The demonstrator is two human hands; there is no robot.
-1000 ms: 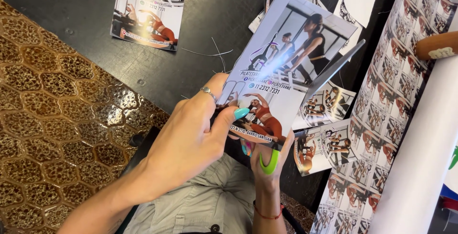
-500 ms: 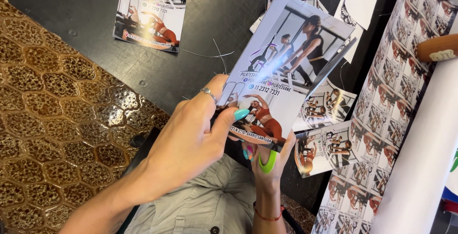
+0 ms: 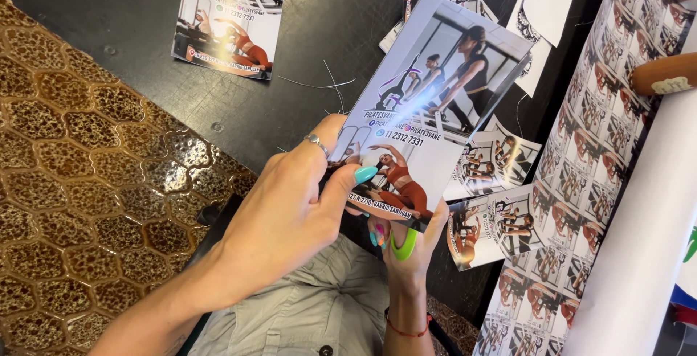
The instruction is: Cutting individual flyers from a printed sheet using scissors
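My left hand [image 3: 290,211], with a ring and turquoise nails, pinches the lower left edge of a glossy photo flyer [image 3: 435,102] showing people exercising. The flyer is held up, tilted, over the dark table [image 3: 131,7]. My right hand [image 3: 410,262], with a red bracelet on the wrist, sits under the flyer's bottom edge. Its fingers pass through the green handle loop of scissors [image 3: 404,244]. The flyer hides the blades.
A matching flyer [image 3: 229,18] lies flat at the table's far left. Cut picture pieces [image 3: 497,225] and paper scraps [image 3: 548,0] lie to the right, beside a long printed sheet of small repeated pictures [image 3: 581,182] and a white roll [image 3: 639,254]. Gold patterned flooring [image 3: 80,182] is at left.
The flyer has shifted slightly between my hands. A grey strip that stuck out past its right edge earlier is no longer visible. Both hands stay in much the same place.
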